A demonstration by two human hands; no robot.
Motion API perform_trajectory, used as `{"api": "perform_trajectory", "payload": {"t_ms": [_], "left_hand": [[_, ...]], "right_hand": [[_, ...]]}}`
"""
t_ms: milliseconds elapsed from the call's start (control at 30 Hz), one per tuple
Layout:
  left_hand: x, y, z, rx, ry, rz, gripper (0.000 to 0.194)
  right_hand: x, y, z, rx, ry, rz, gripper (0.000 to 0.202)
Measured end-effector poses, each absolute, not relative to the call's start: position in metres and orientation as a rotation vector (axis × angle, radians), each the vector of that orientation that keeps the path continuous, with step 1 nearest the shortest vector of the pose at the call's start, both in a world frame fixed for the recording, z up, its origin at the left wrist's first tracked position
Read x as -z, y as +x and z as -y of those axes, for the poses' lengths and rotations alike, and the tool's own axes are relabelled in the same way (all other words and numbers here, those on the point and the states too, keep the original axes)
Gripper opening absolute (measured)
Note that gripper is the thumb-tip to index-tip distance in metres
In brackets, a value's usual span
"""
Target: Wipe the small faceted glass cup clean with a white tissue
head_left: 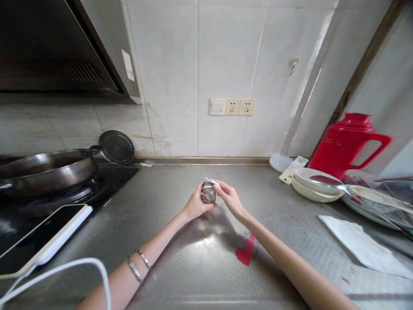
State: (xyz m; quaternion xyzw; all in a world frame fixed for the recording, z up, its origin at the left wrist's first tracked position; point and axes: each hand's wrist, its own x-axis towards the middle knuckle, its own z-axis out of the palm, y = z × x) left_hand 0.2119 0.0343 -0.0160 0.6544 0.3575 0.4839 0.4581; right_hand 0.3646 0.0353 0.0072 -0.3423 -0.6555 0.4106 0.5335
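Observation:
In the middle of the view, my left hand (195, 204) is wrapped around a small see-through container (209, 194) with something dark inside. It is held just above the steel counter. At the container's top edge, my right hand (229, 198) pinches a whitish, shiny film (211, 181). Whether this film is foil or plastic is too small to tell. A torn red scrap (245, 250) lies on the counter beside my right forearm.
To the left, a steel pan (48, 170) sits on the black stove, with a phone (40, 241) and white cable in front. Stacked bowls (314, 196), plates, a red thermos (343, 144) and a white paper sheet (364, 247) occupy the right. Sockets (232, 107) are on the tiled wall.

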Motion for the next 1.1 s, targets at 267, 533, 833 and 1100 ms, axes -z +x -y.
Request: {"api": "perform_trajectory", "payload": {"t_ms": [267, 533, 833, 1100], "left_hand": [[0.019, 0.212, -0.033, -1.200, 1.680, -0.864, 0.075], [0.017, 0.218, -0.030, -1.361, 1.830, -0.798, 0.071], [0.016, 0.221, -0.023, -1.303, 1.865, -0.797, 0.068], [0.015, 0.223, -0.022, -1.331, 1.797, -0.849, 0.070]], "right_hand": [[-0.004, 0.371, -0.034, -0.418, -0.767, 1.814, 0.031], [-0.007, 0.376, -0.025, 0.044, -0.436, 2.183, 0.037], [-0.007, 0.370, -0.019, -0.027, -0.506, 2.048, 0.031], [-0.008, 0.376, -0.025, -0.031, -0.449, 2.102, 0.033]]}}
